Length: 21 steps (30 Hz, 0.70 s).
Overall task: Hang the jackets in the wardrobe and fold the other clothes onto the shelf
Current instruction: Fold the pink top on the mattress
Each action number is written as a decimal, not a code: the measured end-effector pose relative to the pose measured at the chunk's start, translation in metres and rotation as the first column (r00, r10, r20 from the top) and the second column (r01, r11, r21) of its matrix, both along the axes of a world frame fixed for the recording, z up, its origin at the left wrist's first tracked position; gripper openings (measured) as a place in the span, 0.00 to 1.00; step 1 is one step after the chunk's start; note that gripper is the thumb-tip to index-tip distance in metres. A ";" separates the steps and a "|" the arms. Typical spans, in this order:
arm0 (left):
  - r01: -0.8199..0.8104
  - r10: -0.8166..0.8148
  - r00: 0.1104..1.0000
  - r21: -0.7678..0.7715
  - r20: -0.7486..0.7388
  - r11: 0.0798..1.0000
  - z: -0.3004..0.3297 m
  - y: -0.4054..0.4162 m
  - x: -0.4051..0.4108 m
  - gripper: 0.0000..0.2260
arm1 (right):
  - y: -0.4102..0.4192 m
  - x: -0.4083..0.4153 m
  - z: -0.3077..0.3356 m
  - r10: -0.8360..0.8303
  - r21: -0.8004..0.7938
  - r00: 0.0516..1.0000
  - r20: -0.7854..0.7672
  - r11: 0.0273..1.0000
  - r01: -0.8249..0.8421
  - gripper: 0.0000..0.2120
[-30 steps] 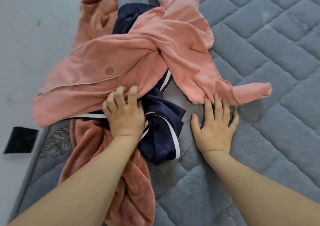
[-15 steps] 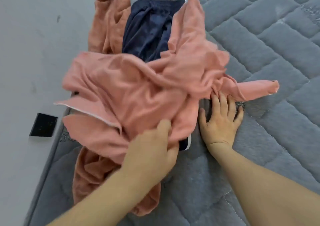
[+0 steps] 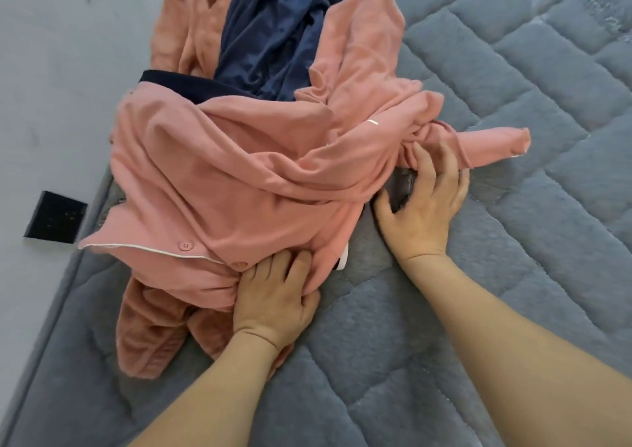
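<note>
Pink buttoned top [image 3: 239,172], crumpled in a heap near the left edge of a grey quilted mattress [image 3: 478,327], white piping along one hem and two pink buttons showing near the lower edge; one sleeve [image 3: 492,142] stretched out to the right across the quilting. Beneath it a navy garment [image 3: 273,39] with a white stripe, mostly covered, its top cut off by the upper edge of the frame, a small navy-and-white corner peeking out under the pink hem near the middle. Lowest in the pile a fuzzy salmon garment [image 3: 150,327], seen in two patches only, one above left and one below left, the join between them hidden by the pink top. Three garments countable in all; whether more lie underneath cannot be told. Left hand [image 3: 273,296] bunching the pink top's lower hem, fingers curled into the cloth and gripping it. Right hand [image 3: 427,200] pinching the gathered root of the outstretched sleeve with curled fingers, thumb spread against the mattress. Both forearms bare, running out of the bottom edge. Pale floor [image 3: 51,87] to the left, with one flat black square [image 3: 54,217] lying just beside the mattress edge, nature hard to make out
</note>
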<state>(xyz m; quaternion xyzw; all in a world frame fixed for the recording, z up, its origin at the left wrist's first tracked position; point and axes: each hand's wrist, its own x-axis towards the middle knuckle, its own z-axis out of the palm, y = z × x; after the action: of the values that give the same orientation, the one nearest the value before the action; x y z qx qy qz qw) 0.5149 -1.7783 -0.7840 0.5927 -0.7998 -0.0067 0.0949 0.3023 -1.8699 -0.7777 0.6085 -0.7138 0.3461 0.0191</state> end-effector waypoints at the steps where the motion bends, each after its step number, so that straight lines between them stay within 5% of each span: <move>1: -0.002 0.002 1.000 -0.006 -0.007 1.000 -0.001 0.000 0.001 0.22 | -0.008 -0.004 0.003 0.093 -0.002 0.991 -0.093 0.996 -0.094 0.32; 5: 0.017 -0.017 1.000 -0.032 -0.009 0.999 -0.003 -0.002 0.001 0.21 | -0.040 -0.018 0.007 0.396 0.292 0.880 -0.262 0.902 -0.319 0.29; 10: 0.020 -0.019 1.000 -0.028 0.018 0.999 -0.005 -0.002 0.003 0.21 | -0.044 -0.004 0.002 0.266 0.238 0.925 -0.272 0.950 -0.203 0.09; 21: 0.024 -0.024 1.000 -0.033 -0.012 0.999 0.008 0.004 0.002 0.19 | 0.068 0.005 0.017 0.185 0.199 0.902 -0.389 0.973 -0.113 0.10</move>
<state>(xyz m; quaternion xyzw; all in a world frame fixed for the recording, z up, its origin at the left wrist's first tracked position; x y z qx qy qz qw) 0.5165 -1.7741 -0.7760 0.5814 -0.8062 0.0017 0.1096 0.3072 -1.8016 -0.7607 0.7192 -0.6728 0.1500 0.0874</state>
